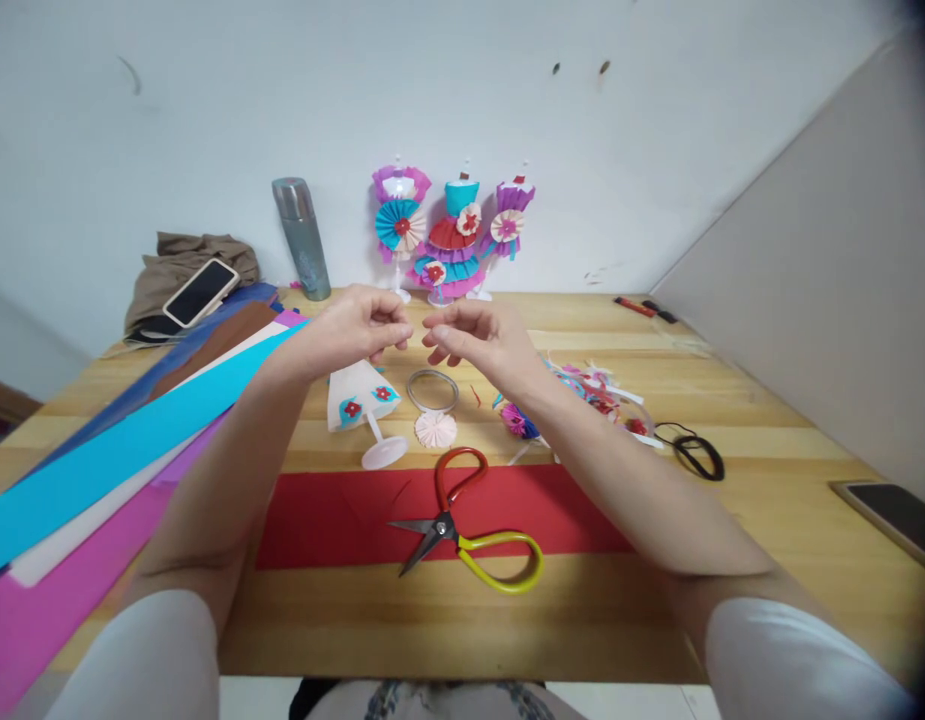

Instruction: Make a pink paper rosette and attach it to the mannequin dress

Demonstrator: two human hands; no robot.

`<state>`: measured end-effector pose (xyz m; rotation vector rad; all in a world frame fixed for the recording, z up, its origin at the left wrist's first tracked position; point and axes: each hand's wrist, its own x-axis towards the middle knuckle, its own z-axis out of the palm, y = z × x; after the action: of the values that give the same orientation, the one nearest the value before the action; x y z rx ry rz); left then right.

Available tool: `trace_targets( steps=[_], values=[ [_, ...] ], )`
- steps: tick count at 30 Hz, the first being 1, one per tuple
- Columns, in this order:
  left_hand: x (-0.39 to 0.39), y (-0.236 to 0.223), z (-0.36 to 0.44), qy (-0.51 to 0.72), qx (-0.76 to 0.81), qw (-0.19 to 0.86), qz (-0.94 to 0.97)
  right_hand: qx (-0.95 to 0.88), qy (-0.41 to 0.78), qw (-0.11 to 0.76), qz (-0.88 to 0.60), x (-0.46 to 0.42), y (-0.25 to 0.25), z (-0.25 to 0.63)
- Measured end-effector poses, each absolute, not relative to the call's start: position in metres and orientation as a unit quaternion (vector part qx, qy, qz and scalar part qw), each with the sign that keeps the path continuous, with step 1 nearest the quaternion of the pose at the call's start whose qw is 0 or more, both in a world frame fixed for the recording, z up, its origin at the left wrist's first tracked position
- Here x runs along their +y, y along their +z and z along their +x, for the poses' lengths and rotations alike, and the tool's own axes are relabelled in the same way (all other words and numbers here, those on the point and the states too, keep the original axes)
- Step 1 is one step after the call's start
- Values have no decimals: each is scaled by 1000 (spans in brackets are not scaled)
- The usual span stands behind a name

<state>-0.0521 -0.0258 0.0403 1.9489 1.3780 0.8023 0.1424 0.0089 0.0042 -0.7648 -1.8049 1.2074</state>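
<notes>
Raised above the pale pink rosette [436, 430], the left hand [366, 325] has its fingers pinched together, the right hand [473, 337] fingers slightly apart; scissors [443, 526] lie open on the rosette's near side.

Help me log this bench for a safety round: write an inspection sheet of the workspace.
Surface: wooden table; paper strips at left.
Job's things: open scissors on red paper; tilted white stand, pink rosette beyond.
Clutter: paper scraps right of centre.
Hands: left hand and right hand raised, fingertips close; grip unclear.
Cables: black loop at right, perhaps not a cable.
Surroundings: flask and decorated stands near wall.
</notes>
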Motion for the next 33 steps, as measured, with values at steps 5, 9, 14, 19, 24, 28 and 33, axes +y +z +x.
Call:
trace_targets(
  steps=[5,9,14,19,24,28,33],
  values=[
    [-23,36,-57,302,527,301,735,-723,444,428,-312,18,1,133],
    [-23,36,-60,310,532,299,729,-714,443,441,-315,24,-3,134],
    [-23,35,-58,322,536,297,722,-710,450,447,-305,25,-7,137],
    [-19,28,-53,325,517,303,732,-760,364,439,-312,28,-14,135],
    [-16,25,-50,328,517,312,727,-784,329,431,-302,31,-19,138],
    [-15,24,-48,328,522,328,716,-787,321,423,-314,29,-21,142],
    [-15,22,-44,320,540,339,701,-801,292,411,-323,25,-21,146]
  ],
)
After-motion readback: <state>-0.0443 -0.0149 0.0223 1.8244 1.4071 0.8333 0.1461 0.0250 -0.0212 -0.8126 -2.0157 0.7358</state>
